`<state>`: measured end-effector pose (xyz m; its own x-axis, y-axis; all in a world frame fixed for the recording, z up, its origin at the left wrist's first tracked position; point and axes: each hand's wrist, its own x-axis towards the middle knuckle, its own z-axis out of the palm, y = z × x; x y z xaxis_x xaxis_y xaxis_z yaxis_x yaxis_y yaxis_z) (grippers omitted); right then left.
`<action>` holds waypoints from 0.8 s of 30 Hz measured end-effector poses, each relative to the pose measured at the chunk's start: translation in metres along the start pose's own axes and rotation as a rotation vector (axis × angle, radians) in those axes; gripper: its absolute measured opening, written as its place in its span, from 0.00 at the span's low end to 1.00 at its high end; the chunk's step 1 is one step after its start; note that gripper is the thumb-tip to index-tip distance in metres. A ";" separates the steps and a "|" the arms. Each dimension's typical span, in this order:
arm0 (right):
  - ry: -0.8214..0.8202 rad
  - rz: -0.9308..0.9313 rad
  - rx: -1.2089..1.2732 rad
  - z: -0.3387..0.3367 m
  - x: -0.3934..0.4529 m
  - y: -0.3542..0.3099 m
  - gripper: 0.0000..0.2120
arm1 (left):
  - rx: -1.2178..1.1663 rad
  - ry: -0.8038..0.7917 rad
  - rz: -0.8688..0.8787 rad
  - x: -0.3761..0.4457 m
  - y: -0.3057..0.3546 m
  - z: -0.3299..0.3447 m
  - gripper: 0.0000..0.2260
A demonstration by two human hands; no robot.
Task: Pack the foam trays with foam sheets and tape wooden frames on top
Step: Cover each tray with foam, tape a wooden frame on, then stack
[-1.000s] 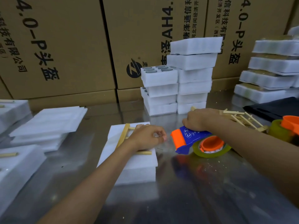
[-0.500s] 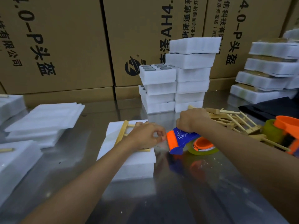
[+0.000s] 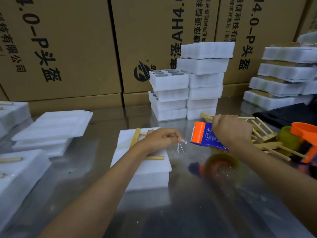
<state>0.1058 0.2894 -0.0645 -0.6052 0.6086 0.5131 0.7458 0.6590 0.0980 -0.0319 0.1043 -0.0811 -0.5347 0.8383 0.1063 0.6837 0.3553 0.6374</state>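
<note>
- Fingers of the left hand are pinching the free end of clear tape, while the right hand is curling round the blue and orange tape dispenser, which is hanging just above the worktop.
- Behind both sets of fingers, brown cartons are standing as a wall, printed with "4.0-P", "AH4" and Chinese characters, beside a round black logo.
- Between the cartons and the fingers, stacked foam trays are rising in two columns; left of the fingers, loose foam sheets are lying in a pile.
- Directly under the left wrist, the foam tray in work is sitting with a wooden frame on top.
- Right of the fingers, spare wooden frames are lying heaped.
- Judging by this, the taping step is beginning; next the strip probably needs drawing out across the frame and pressing down.
- On the dispenser, "C-Z" seems readable.
</note>
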 end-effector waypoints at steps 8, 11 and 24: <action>-0.087 0.045 0.167 0.008 -0.035 -0.038 0.19 | 0.581 -0.132 -0.021 0.003 0.008 0.009 0.13; -0.161 0.112 0.246 0.003 -0.042 -0.039 0.21 | 0.653 -0.238 -0.123 0.005 0.014 0.010 0.16; -0.526 0.231 1.282 -0.011 -0.080 -0.116 0.13 | -0.092 0.866 -0.086 -0.072 -0.020 -0.028 0.16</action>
<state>0.0707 0.1591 -0.1072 -0.7502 0.6612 0.0076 0.2451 0.2888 -0.9255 -0.0209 0.0258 -0.0798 -0.7976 0.1883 0.5730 0.6005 0.3368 0.7252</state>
